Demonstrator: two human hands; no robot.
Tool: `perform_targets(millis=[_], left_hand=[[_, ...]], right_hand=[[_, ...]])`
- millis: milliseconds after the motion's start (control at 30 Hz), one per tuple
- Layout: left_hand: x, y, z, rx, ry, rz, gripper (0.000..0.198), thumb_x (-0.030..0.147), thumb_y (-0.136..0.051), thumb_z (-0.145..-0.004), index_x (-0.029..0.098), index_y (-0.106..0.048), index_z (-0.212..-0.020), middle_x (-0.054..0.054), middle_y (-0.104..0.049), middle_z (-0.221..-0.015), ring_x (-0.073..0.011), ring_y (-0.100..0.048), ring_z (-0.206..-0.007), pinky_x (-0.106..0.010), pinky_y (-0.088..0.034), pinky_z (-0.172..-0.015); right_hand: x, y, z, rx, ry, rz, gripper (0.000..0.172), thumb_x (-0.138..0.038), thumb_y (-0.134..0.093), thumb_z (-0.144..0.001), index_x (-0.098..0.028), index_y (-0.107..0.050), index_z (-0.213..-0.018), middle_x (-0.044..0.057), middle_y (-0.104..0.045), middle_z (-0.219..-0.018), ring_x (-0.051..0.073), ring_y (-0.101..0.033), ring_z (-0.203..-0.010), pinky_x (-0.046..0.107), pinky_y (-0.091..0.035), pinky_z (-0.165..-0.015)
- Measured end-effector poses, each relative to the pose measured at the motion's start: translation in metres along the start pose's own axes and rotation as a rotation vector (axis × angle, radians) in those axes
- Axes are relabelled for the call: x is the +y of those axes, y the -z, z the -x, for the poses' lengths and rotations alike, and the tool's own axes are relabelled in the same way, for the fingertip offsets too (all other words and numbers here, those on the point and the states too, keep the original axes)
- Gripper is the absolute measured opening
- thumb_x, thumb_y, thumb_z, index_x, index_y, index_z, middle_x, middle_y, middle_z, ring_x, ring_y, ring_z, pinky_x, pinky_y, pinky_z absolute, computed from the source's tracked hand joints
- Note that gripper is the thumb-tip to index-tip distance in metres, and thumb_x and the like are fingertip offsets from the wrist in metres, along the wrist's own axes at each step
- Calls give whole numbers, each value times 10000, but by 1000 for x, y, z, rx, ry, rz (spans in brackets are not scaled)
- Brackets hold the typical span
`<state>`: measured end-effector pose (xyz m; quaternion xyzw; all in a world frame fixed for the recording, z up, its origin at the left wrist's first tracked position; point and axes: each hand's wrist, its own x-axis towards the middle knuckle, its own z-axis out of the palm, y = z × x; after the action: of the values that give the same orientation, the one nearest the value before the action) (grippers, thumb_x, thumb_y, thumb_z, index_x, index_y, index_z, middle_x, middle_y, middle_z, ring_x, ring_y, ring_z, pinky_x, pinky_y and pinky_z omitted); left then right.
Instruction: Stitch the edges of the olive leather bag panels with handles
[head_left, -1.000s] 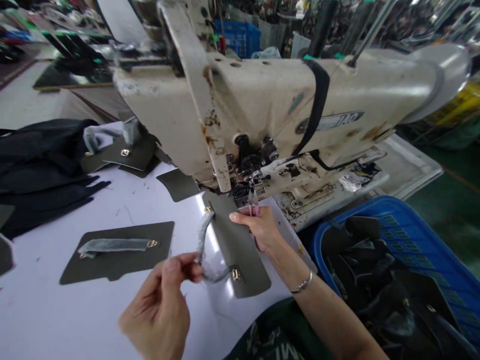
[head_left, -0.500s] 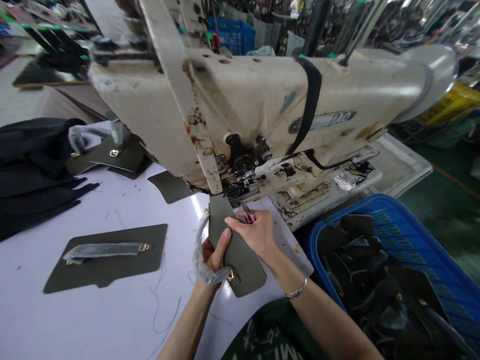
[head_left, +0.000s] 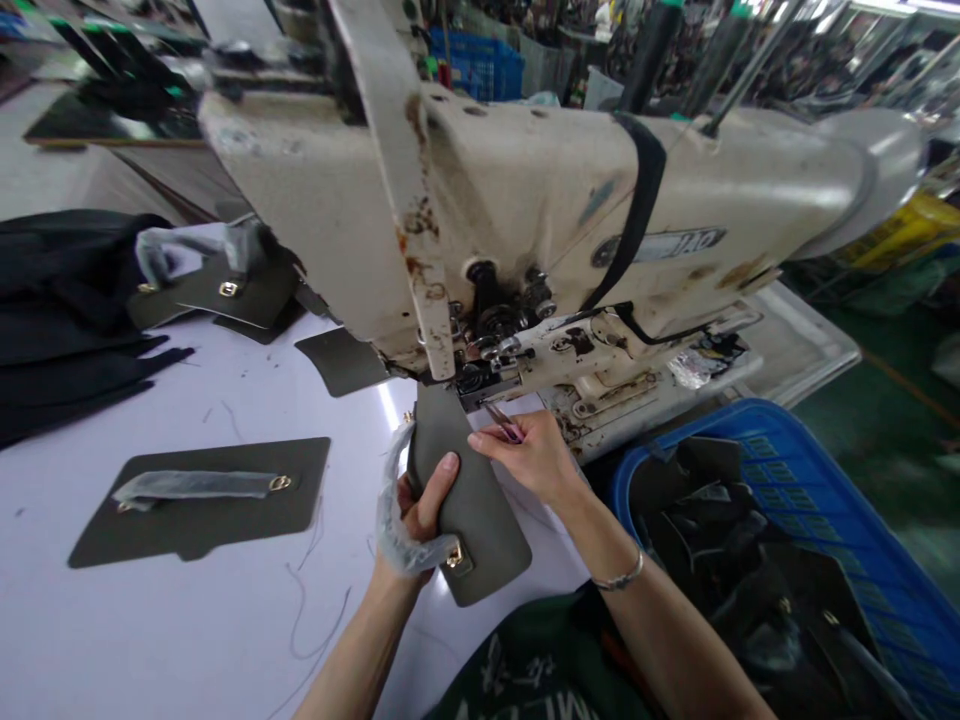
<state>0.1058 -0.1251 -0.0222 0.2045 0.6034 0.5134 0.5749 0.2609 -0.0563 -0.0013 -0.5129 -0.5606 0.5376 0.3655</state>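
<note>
My left hand (head_left: 427, 510) grips an olive-grey bag panel (head_left: 480, 510), thumb on top and fingers beneath its left edge. The panel's far end lies under the presser-foot area of a sewing machine (head_left: 540, 190). A plastic-wrapped handle (head_left: 394, 500) with gold-coloured buckles arches over my left wrist from that panel. In my right hand (head_left: 536, 455) is a pair of thread snips (head_left: 506, 424) with pink on the grip, closed in the fingers. Their metal tip points at the machine's needle area, just right of the panel.
A similar panel with a wrapped handle (head_left: 202, 500) lies on the white table (head_left: 187, 640) at left. More panels (head_left: 232, 290) and black fabric (head_left: 67, 320) sit behind it. A blue basket (head_left: 795, 440) full of panels stands at right. Loose threads lie on the table.
My right hand has drawn back slightly to the right, off the panel's edge, with the snips still in it. My left hand keeps its hold on the panel. The camera view has shifted a little.
</note>
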Motion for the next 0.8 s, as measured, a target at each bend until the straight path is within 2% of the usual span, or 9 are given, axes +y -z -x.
perform_targets(millis=[100, 233, 367, 467, 600, 800], left_hand=[[7, -5, 7, -1, 115, 100, 689, 499, -858, -741, 195, -664, -1328, -146, -777, -1117, -385, -734, -1091, -448, -659, -831], [14, -14, 11, 30, 178, 167, 683, 487, -871, -722, 192, -675, -1306, -139, -788, -1067, -383, -748, -1049, -434, -669, -780], [19, -19, 6, 47, 166, 193, 731, 473, -881, -704, 182, -657, -1336, -138, -791, -1053, -381, -757, -1015, -422, -673, -749], [21, -20, 0, 51, 162, 188, 707, 493, -875, -696, 166, -680, -1292, -147, -790, -1050, -383, -766, -962, -425, -674, -717], [26, -21, -8, 80, 140, 192, 688, 482, -881, -676, 162, -692, -1255, -150, -788, -1054, -389, -761, -976, -436, -672, -735], [34, -23, -16, 63, 117, 212, 705, 459, -875, -678, 156, -671, -1281, -149, -787, -1040, -389, -755, -1007, -444, -668, -773]], right_hand=[[1, -3, -3, 12, -51, -104, 264, -343, -811, -745, -161, -707, -584, -18, -552, -561, 112, -467, -553, 258, -351, -554], [3, -7, -7, 61, -126, -236, 195, -291, -844, -672, -164, -726, -585, -12, -577, -565, 120, -495, -563, 271, -395, -577], [0, -9, -14, 77, -162, -286, 185, -311, -864, -633, -165, -753, -609, 5, -630, -592, 128, -525, -564, 273, -414, -568], [-2, -12, -20, 85, -135, -285, 225, -339, -875, -625, -163, -740, -588, 8, -633, -590, 129, -531, -562, 273, -418, -564], [1, -16, -27, 102, -85, -269, 247, -341, -866, -661, -162, -717, -578, 0, -609, -574, 122, -514, -555, 269, -410, -563], [0, -20, -37, 119, -72, -242, 291, -343, -846, -683, -170, -653, -550, -17, -561, -562, 113, -463, -541, 258, -370, -531]])
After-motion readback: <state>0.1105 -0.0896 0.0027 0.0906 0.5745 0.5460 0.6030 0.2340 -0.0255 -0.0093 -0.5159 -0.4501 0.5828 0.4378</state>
